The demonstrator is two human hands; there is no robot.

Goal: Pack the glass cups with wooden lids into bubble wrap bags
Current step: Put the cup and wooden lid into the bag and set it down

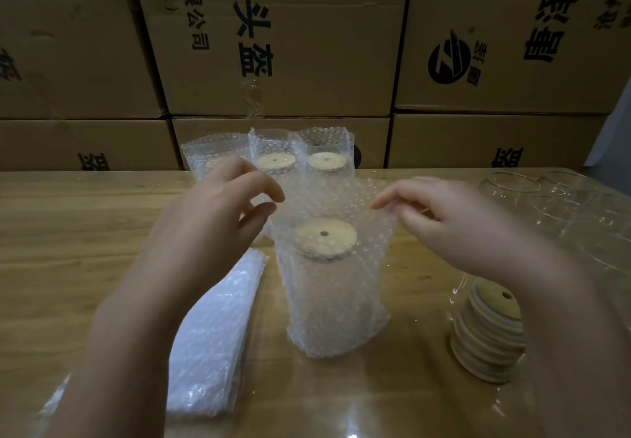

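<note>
A glass cup with a round wooden lid [324,237] stands upright inside a bubble wrap bag [333,304] at the table's middle. My left hand [218,212] pinches the bag's top edge on the left side. My right hand [440,219] pinches the top edge on the right, so the bag's mouth is held wide. Behind it stand three more bagged cups [300,161] with wooden lids, in a row near the boxes.
A flat stack of bubble wrap bags [211,335] lies left of the cup. A pile of wooden lids [488,331] sits at the right front. Bare glass cups [532,198] stand at the far right. Cardboard boxes [290,44] wall off the table's back.
</note>
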